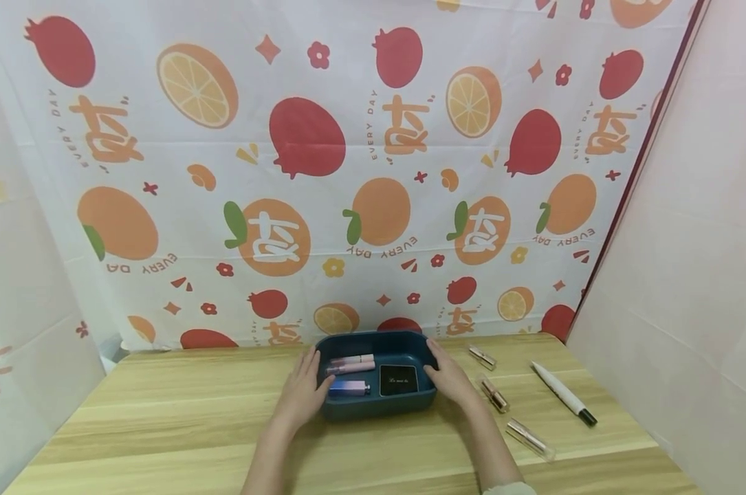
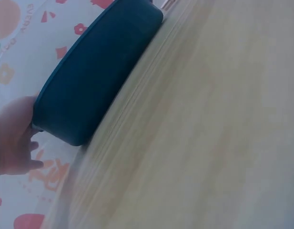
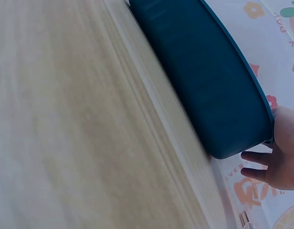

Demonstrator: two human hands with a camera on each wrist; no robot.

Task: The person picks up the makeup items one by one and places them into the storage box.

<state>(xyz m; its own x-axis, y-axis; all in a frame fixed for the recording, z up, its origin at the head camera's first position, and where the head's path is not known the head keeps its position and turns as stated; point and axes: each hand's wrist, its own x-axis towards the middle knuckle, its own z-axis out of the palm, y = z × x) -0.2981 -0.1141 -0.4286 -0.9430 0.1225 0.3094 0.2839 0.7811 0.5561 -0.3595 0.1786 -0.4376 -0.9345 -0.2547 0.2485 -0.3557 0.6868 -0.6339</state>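
Note:
A dark teal plastic storage bin (image 1: 379,411) stands at the far edge of the table, against the patterned cloth. My left hand (image 1: 301,392) grips its left end, thumb over the rim and fingers along the outside. At the opposite end my right hand (image 1: 452,377) holds the rim in the same way. Inside lie pink lip gloss tubes (image 1: 351,365), a blue-to-lilac tube (image 1: 346,388) and a flat black square case (image 1: 399,380). Both wrist views show the bin's plain outer wall (image 2: 89,81), with the thumb at the rim and the fingertips apart from the wall.
To the right of the bin lie three lipstick-like tubes: one at the back (image 1: 482,357), one in the middle (image 1: 494,395), one in front (image 1: 530,439). Beyond them is a white pen with a black end (image 1: 563,393). Cloth (image 1: 360,289) hangs behind the wooden table (image 1: 181,412) and on both sides.

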